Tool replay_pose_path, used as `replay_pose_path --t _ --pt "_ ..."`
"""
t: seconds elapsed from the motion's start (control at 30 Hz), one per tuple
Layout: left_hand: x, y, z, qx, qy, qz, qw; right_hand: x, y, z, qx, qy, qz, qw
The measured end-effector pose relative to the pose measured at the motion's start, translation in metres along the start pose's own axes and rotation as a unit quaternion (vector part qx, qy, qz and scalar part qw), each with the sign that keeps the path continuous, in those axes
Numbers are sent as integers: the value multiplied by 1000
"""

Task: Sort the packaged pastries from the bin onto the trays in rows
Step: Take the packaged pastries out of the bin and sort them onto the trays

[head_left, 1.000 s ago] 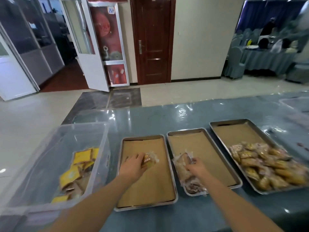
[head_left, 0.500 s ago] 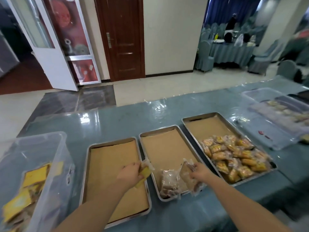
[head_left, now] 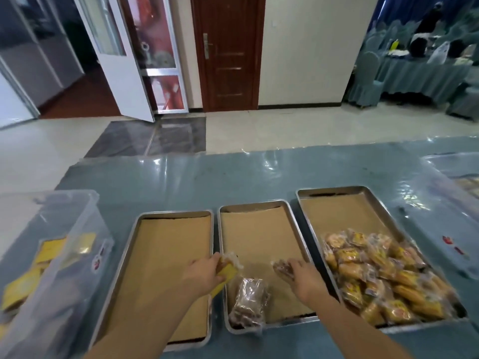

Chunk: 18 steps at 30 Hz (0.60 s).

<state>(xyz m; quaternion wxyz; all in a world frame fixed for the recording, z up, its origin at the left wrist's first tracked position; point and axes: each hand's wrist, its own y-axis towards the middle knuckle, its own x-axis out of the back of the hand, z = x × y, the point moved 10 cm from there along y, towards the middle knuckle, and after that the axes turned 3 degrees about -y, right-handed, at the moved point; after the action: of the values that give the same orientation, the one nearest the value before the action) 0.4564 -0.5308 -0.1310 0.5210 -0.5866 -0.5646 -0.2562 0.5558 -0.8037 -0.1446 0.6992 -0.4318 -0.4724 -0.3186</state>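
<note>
Three metal trays lined with brown paper stand side by side: the left tray (head_left: 155,255), the middle tray (head_left: 259,237) and the right tray (head_left: 337,211). My left hand (head_left: 201,274) grips a yellow packaged pastry (head_left: 228,268) over the seam between the left and middle trays. My right hand (head_left: 304,277) holds a brown packaged pastry (head_left: 281,268) low over the middle tray. Another brown packaged pastry (head_left: 248,301) lies at that tray's near left corner. A heap of several orange packaged pastries (head_left: 383,273) fills the near half of the right tray. The clear bin (head_left: 51,255) at the left holds yellow packets (head_left: 64,247).
All of it sits on a table with a shiny teal cover (head_left: 233,177). A second clear container (head_left: 456,172) shows at the right edge. Beyond the table lie open floor, a brown door (head_left: 228,53) and draped tables with chairs (head_left: 414,73).
My right hand has carried its brown packet from the middle tray's near right edge further onto the tray. The other brown packet now lies alone. My left hand still holds the yellow packet.
</note>
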Motion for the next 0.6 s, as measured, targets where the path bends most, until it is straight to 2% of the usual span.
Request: replay_pose_path --t 0.13,0.17,0.33,0.6 --pt "-12 -7 -8 40 -7 -4 999 -76 -16 4 100 -70 188 975" --pt "-16 -13 -8 54 -9 -5 998 -85 -20 4 122 -94 206 966" --pt "-28 -36 5 97 -14 -6 995 -57 3 5 112 -32 120 986" --pt "-2 -66 68 124 -10 -24 992 -36 25 49 70 6 77 995"
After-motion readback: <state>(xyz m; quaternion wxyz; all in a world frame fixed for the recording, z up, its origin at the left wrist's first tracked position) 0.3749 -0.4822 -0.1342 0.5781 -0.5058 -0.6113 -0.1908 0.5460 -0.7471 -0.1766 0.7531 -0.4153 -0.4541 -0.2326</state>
